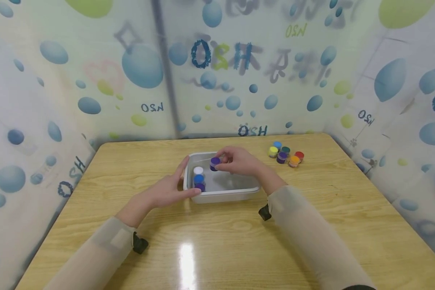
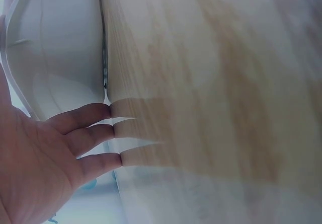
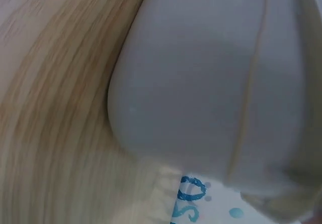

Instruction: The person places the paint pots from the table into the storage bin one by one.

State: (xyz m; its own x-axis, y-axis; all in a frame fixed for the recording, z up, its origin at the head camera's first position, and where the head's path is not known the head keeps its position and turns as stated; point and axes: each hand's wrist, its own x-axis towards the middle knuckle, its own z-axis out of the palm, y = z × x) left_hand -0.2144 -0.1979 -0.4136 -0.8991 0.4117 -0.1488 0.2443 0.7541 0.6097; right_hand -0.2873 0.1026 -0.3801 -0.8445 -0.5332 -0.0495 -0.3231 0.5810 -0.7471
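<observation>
Purple jar (image 1: pixel 214 162) pinched by the right fingers (image 1: pixel 224 151); left fingers (image 1: pixel 189 194) splayed widely, touching the white tray (image 1: pixel 224 196)

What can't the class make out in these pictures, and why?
- Head: the lower part of the nearest purple-lidded jar, hidden by the left hand and the white tray's near wall.
- Head: any print on the red-lidded jar, too small.
- Left wrist: the tray's contents, hidden by its outer wall.
- Right wrist: the jar in the right hand, blocked by that tray.
</observation>
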